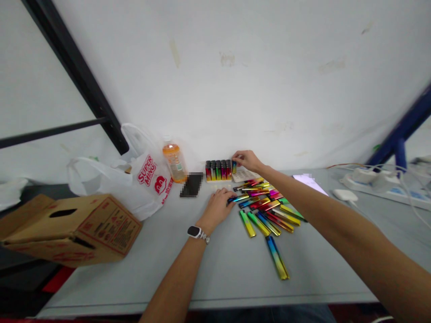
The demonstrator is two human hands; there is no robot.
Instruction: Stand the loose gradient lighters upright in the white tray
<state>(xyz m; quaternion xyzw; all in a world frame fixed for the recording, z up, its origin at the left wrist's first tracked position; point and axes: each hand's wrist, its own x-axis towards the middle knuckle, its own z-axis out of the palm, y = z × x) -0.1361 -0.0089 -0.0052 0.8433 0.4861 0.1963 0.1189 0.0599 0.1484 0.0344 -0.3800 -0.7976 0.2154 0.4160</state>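
My right hand [247, 160] is at the back of the table, its fingers pinching a small blue-and-gold lighter [234, 167] upright. Just left of it, rows of colourful lighters [218, 169] with black tops stand packed in a shallow white tray [218, 181]. My left hand [219, 205] lies low over the table, palm down, with curled fingertips on the black end of a blue-and-gold lighter [241, 198]. Several more shiny lighters [269, 205] are spread loosely beneath my right forearm. One blue-to-yellow lighter [278, 259] lies apart, nearer the front edge.
On the left are a cardboard box [107, 226], a white plastic bag [134, 188], an orange drink bottle [174, 161] and a dark, pixelated flat object [191, 185]. A lit phone [310, 184], a white charger [345, 195] and a power strip [387, 188] with cables occupy the right.
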